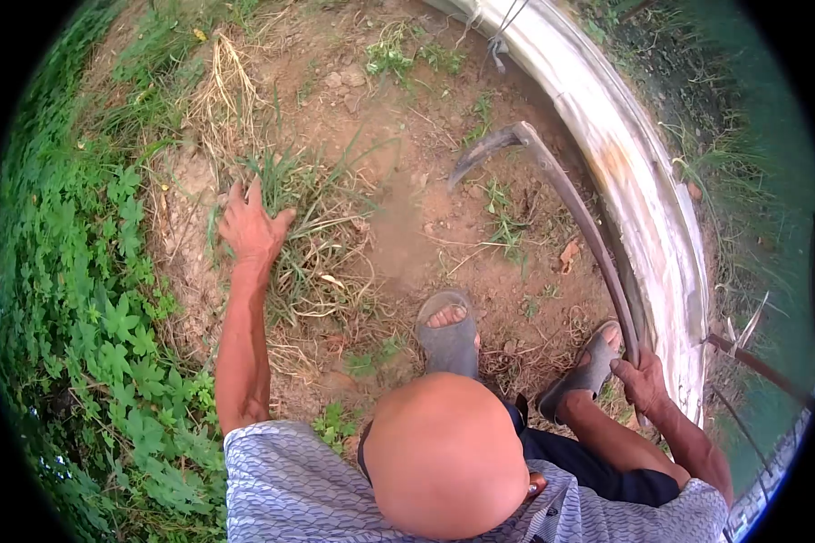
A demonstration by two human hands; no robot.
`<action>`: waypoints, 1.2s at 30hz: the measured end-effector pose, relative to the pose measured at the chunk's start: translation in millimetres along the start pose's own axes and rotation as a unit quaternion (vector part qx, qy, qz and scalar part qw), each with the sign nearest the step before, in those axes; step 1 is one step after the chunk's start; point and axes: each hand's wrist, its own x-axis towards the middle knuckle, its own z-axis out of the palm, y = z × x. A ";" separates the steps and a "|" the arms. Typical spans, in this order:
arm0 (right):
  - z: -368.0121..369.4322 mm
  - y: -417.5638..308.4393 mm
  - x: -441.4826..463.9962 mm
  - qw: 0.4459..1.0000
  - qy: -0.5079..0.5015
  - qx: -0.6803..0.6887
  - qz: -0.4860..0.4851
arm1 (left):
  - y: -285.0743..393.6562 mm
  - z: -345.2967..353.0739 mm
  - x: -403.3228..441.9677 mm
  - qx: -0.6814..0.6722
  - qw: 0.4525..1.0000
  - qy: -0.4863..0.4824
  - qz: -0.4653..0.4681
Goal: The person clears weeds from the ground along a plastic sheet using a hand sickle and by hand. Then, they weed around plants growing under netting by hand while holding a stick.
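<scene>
My left hand (252, 226) reaches out with its fingers spread at the edge of a grass clump (321, 235), partly dry and partly green. Nothing shows in its grip. At the lower right, my right hand (641, 385) is wrapped round the lower end of a long wooden handle. This is a sickle (584, 217), its handle bowed by the lens. Its hooked grey blade (484, 152) points left over bare soil, apart from the clump. Whether the blade touches the ground I cannot tell.
A pale plastic-like edging (620, 154), tied with cord, curves along the right, with green water (752, 172) beyond. Leafy vines (109, 335) fill the left. My sandalled feet (448, 335) stand on brown soil (398, 195) with small weeds. A rusty bar (761, 366) juts in at right.
</scene>
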 end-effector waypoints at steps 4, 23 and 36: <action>11.9 -20.5 -17.8 0.998 0.019 -0.063 0.009 | 54.7 -9.8 22.0 -0.142 0.956 -0.251 -0.054; 5.8 -163.1 -40.8 0.965 0.143 -0.142 -0.166 | 7.2 3.8 -12.2 -0.132 0.968 -0.192 0.097; 5.1 -195.5 62.4 0.959 -0.072 -0.168 -0.218 | 57.5 -31.3 -99.4 -0.201 0.952 -0.216 0.080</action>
